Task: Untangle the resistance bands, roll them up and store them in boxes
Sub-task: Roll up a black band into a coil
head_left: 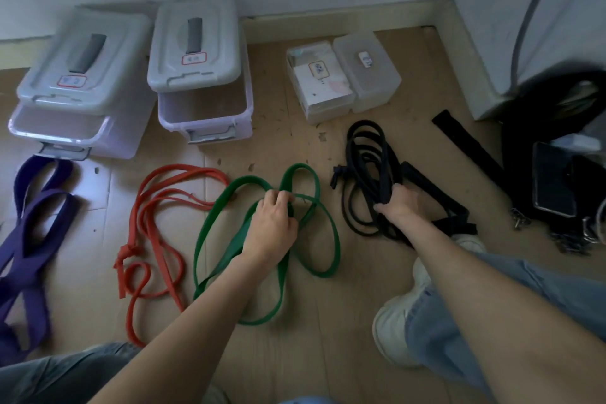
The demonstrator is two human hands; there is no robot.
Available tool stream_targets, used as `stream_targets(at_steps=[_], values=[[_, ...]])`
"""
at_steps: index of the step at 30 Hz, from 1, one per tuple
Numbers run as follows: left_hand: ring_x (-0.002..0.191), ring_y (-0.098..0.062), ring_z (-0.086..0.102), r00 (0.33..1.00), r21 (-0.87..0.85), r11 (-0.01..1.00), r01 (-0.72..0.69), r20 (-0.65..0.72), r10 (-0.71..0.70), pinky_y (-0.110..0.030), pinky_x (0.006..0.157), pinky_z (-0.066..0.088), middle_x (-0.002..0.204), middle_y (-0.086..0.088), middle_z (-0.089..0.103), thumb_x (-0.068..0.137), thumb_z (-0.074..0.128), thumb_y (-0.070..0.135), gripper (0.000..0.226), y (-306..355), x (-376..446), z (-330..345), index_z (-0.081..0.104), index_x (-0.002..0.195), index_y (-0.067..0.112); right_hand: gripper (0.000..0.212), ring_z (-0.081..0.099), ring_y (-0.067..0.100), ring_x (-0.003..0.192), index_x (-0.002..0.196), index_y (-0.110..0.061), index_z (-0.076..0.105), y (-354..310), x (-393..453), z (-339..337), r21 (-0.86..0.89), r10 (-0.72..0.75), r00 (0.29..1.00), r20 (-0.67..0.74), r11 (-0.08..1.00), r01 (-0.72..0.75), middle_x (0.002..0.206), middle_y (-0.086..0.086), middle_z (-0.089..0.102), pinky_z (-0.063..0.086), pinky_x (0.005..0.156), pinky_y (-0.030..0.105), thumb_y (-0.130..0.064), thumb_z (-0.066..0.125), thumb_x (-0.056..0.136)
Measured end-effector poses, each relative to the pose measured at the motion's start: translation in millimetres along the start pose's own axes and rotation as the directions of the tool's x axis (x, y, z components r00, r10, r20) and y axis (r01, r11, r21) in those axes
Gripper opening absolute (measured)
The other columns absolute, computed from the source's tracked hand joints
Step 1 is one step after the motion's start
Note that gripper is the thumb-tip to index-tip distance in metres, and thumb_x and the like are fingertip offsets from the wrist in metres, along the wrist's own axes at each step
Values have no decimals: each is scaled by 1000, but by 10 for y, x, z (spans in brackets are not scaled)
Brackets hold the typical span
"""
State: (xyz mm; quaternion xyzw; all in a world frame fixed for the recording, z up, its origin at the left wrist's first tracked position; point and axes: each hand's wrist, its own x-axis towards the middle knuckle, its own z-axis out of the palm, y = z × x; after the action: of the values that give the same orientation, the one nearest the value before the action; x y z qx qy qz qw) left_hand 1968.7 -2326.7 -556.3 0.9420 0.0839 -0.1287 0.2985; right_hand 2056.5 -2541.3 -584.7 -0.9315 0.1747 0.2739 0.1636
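Four resistance bands lie on the wooden floor. The green band [210, 236] is looped and crossed in the middle, and my left hand [272, 226] grips it where the loops cross. To its right the black band [360, 154] lies in tangled coils, and my right hand [398, 203] grips a bunch of its strands. A knotted red band [144, 216] lies left of the green one. At the far left edge sprawls the wide purple band [29, 223].
Two large clear boxes [203, 115] [75, 134] with grey lids slid back stand at the back left. Two small lidded clear boxes [328, 85] [370, 72] sit by the wall. A black bag, strap and metal clips [557, 174] crowd the right. My white shoe [396, 328] rests at lower right.
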Motion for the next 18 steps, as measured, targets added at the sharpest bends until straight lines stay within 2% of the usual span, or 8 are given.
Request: stream_targets(at_steps=[2, 4, 6, 9, 12, 14, 16, 18], values=[[113, -28, 43, 1000, -11, 1000, -23, 1, 23, -33, 96, 36, 122, -12, 45, 89, 46, 6, 37, 35, 10, 12, 45, 126, 7, 25, 53, 31, 106, 109, -8, 60, 24, 6, 19, -90, -29, 997, -78, 996, 22, 112, 13, 61, 47, 85, 39, -23, 60, 90], [112, -28, 45, 999, -24, 999, -36, -3, 36, -33, 94, 38, 121, -12, 45, 88, 47, 6, 37, 51, 2, 10, 46, 125, 7, 23, 46, 31, 112, 104, -8, 61, 30, -24, 19, -149, -55, 975, -213, 989, 23, 111, 11, 60, 40, 93, 43, -26, 58, 90], [112, -27, 46, 1000, -50, 998, -28, 0, 28, -34, 94, 40, 121, -12, 46, 88, 48, 5, 37, 58, -35, 4, 46, 125, 7, 27, 49, 32, 108, 101, -6, 61, 19, -92, -88, 27, -26, 952, -305, 999, 36, 106, 13, 60, 44, 91, 45, -30, 57, 90], [111, -27, 50, 1000, -146, 989, 15, -10, -17, -36, 92, 43, 121, -12, 46, 89, 50, 5, 35, 103, -74, -31, 47, 124, 5, 23, 55, 21, 72, 76, -12, 54, -51, -244, -398, 384, -81, 945, -315, 900, 206, 73, 3, 56, 44, 60, 32, -31, 51, 89], [117, -25, 48, 999, -283, 958, 34, -23, -42, -37, 97, 44, 128, -10, 44, 89, 55, 9, 43, 257, -65, -159, 42, 130, 8, 31, 41, 12, 49, 58, -15, 40, -177, -498, -828, 463, -169, 891, -422, 804, 372, 53, -3, 41, 28, 46, 29, -28, 49, 85], [126, -22, 41, 998, -365, 930, -41, -59, 20, -40, 103, 41, 137, -8, 38, 86, 60, 11, 57, 426, -46, -329, 35, 137, 14, 37, 32, 9, 42, 53, -12, 32, -273, -710, -1179, 449, -228, 831, -508, 753, 482, 48, -1, 34, 25, 44, 27, -26, 48, 84], [133, -16, 30, 981, -421, 887, -191, -120, 154, -38, 110, 32, 145, -3, 29, 83, 66, 15, 74, 636, -32, -579, 24, 143, 26, 37, 36, 11, 47, 55, -7, 40, -385, -965, -1549, 430, -345, 819, -458, 721, 544, 53, 8, 40, 26, 49, 27, -32, 46, 82], [135, -11, 20, 944, -444, 833, -330, -149, 294, -33, 111, 22, 150, 2, 22, 78, 72, 23, 87, 849, -30, -876, 13, 140, 41, 34, 43, 19, 56, 60, -7, 50, -516, -1262, -1859, 485, -496, 823, -277, 667, 565, 58, 11, 47, 31, 57, 29, -37, 44, 74]])
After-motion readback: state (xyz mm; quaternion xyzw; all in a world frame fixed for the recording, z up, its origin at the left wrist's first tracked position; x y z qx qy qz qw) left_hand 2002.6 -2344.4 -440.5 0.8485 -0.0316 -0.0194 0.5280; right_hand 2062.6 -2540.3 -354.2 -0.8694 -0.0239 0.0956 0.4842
